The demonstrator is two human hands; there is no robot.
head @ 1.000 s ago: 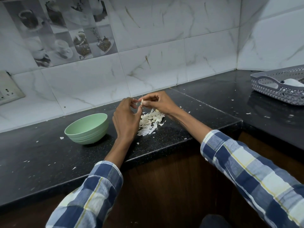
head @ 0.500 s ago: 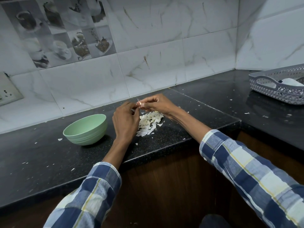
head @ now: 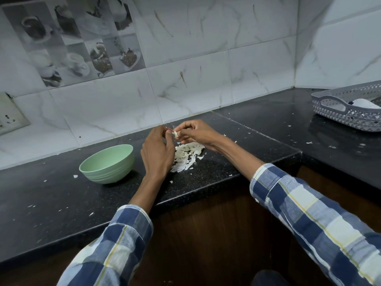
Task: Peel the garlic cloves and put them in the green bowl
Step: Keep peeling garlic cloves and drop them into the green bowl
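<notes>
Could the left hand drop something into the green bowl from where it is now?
Probably yes. The left hand is just to the right of the green bowl, with only bare counter between them and the bowl's mouth uncovered. It is busy, though, working on the garlic clove pinched by the right hand.

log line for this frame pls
step: peeling | garlic clove: pinched by right hand, left hand | green bowl: left of hands | peel pile: under hands

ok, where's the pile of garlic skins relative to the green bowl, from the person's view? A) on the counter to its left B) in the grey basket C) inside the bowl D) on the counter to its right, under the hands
D: the pile of skins lies on the black counter right of the green bowl, below the left hand and right hand.
</notes>
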